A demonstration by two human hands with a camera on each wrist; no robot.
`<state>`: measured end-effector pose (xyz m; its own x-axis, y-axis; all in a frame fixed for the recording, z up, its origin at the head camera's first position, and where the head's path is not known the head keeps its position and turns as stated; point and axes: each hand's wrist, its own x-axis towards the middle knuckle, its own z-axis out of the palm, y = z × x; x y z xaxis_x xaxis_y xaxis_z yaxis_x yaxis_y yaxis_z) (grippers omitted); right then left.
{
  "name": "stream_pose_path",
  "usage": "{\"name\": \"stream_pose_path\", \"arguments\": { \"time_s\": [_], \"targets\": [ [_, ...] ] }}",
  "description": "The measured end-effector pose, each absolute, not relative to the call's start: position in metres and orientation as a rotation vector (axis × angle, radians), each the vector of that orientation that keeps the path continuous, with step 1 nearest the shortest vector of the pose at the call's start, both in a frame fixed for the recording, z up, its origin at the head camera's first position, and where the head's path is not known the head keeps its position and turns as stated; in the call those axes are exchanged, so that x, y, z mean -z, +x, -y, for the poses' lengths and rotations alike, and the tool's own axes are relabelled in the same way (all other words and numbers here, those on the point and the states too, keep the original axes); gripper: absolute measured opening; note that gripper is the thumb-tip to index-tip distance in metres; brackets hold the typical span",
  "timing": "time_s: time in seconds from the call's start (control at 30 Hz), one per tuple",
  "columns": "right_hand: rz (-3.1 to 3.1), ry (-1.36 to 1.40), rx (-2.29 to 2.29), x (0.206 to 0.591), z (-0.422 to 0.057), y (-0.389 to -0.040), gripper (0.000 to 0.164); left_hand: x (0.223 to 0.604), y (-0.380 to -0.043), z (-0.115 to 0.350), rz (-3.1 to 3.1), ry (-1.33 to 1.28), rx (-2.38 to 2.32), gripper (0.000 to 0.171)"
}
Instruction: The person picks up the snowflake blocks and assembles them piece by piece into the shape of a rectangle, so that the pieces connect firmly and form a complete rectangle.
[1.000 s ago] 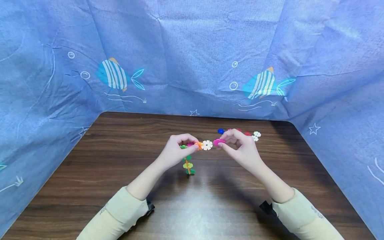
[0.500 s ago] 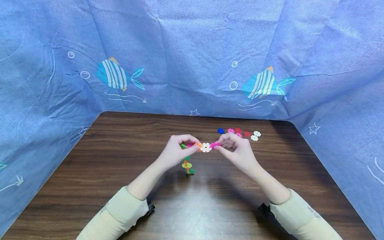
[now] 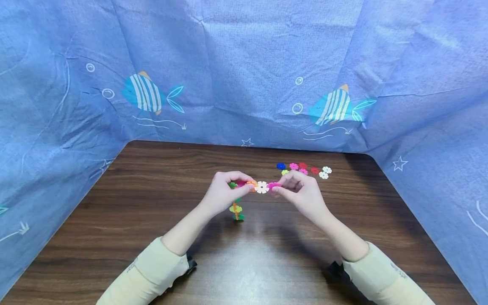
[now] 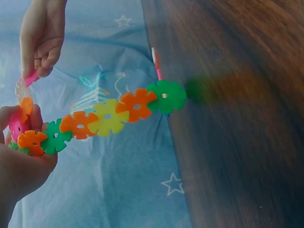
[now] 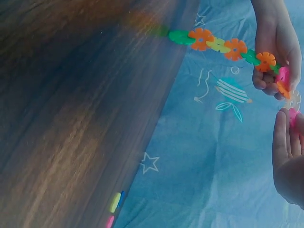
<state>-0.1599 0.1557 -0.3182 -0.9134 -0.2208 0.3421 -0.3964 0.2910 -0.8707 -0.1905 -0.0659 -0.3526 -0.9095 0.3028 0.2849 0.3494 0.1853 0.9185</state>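
A chain of flower-shaped interlocking discs [image 4: 108, 117], in green, orange, yellow and pink, hangs from my left hand [image 3: 223, 192]. That hand pinches the chain near its upper end, at an orange disc [image 3: 251, 185]. Beyond the fingertips a white disc [image 3: 262, 187] sticks out to the right. My right hand [image 3: 305, 192] pinches a magenta disc [image 3: 273, 186] between thumb and fingers, its edge meeting the white one; how deep the slots engage cannot be made out. In the right wrist view both hands come close together around the pale disc [image 5: 294, 100]. Fingers cover part of the chain.
Behind my right hand, loose discs lie on the brown wooden table [image 3: 152, 182]: a blue one [image 3: 281, 166], a red one [image 3: 314, 170], a white one [image 3: 326, 170] and several others. A blue fish-patterned cloth [image 3: 244, 84] surrounds the table's back and sides.
My right hand has moved slightly left, bringing the magenta disc from a small gap into contact with the white disc. The chain's hanging end has shifted a little left. My left hand stays nearly still.
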Motion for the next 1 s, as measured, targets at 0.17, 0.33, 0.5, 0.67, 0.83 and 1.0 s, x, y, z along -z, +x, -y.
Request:
{"name": "stream_pose_path", "arguments": {
  "time_s": [0.17,0.33,0.5,0.67,0.83,1.0],
  "targets": [
    [2.416,0.538,-1.68,0.32,-0.155,-0.16,0.011,0.352,-0.19,0.065,2.379,-0.649,1.862,0.011],
    [2.446,0.5,-1.671,0.32,-0.153,-0.16,0.011,0.353,-0.19,0.063,2.382,-0.641,1.85,0.011],
    [2.408,0.519,-1.713,0.324,-0.155,-0.165,0.013,0.353,-0.19,0.062,2.378,-0.618,1.864,0.01],
    [2.345,0.567,-1.787,0.334,-0.163,-0.178,0.015,0.35,-0.192,0.06,2.395,-0.618,1.851,0.011],
    [2.306,0.678,-1.784,0.337,-0.168,-0.184,0.016,0.344,-0.192,0.059,2.374,-0.676,1.787,0.012],
    [2.389,0.741,-1.606,0.334,-0.174,-0.185,0.025,0.344,-0.194,0.062,2.387,-0.682,1.791,0.011]
  ]
}}
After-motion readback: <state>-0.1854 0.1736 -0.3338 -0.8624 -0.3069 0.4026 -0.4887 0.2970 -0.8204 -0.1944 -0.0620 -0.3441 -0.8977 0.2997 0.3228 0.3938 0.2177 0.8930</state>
